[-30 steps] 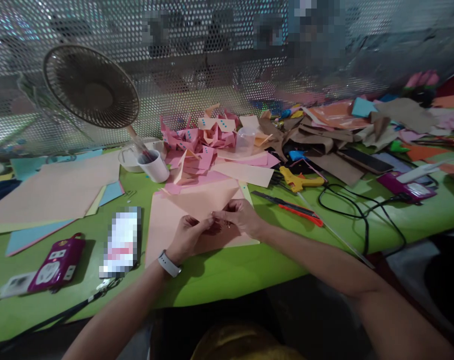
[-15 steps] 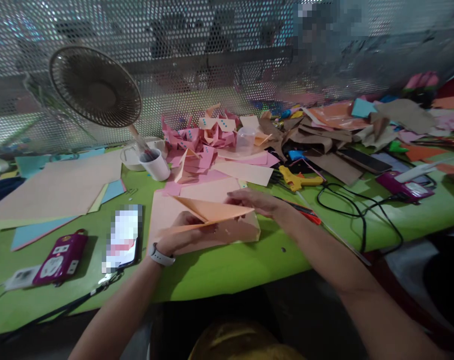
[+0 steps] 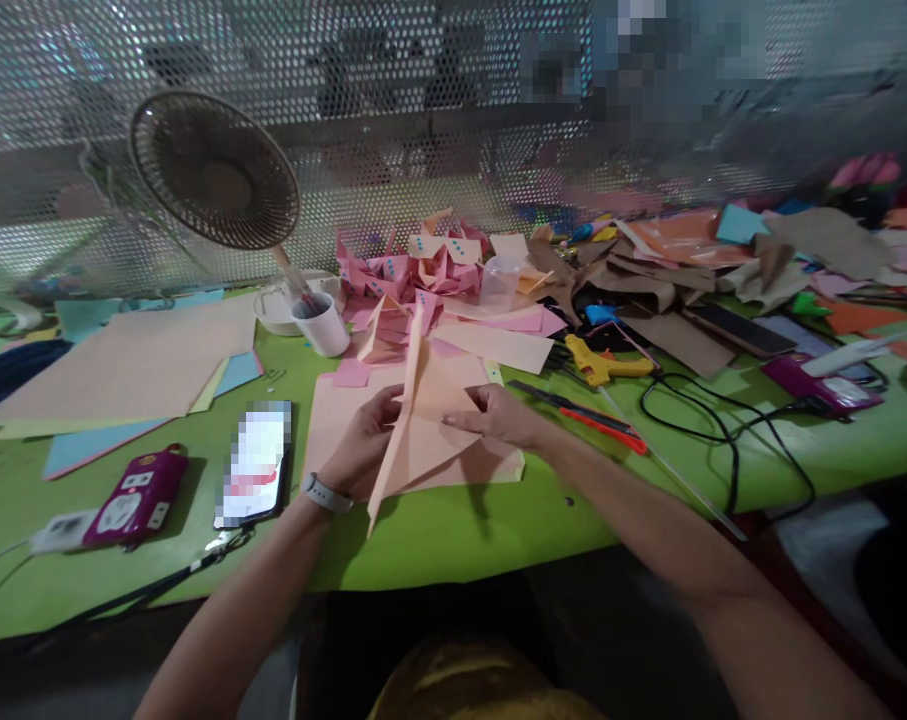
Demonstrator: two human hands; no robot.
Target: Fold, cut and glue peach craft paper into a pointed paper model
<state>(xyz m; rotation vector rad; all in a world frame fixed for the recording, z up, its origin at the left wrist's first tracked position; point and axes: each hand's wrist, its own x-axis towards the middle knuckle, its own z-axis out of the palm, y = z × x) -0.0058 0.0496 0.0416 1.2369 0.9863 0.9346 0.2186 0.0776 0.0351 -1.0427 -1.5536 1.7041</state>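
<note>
Two hands grasp one folded peach paper sheet (image 3: 415, 420): the left hand (image 3: 363, 445) and the right hand (image 3: 498, 415) each pinch a side. On the green tabletop (image 3: 453, 535) sit one fan (image 3: 213, 170), one white cup (image 3: 325, 325) and one phone (image 3: 256, 462).

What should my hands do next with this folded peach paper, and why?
Probably lay the folded peach paper flat and press its crease. Left hand and right hand hold it raised and tilted above the peach sheet stack, its fold standing loose.

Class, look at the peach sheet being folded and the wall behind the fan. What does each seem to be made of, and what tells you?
Peach sheet: apparently matte craft paper; it holds sharp creases and a stiff pointed fold. Wall: probably perforated sheet metal; it shows a grey sheen and regular round holes.
</note>
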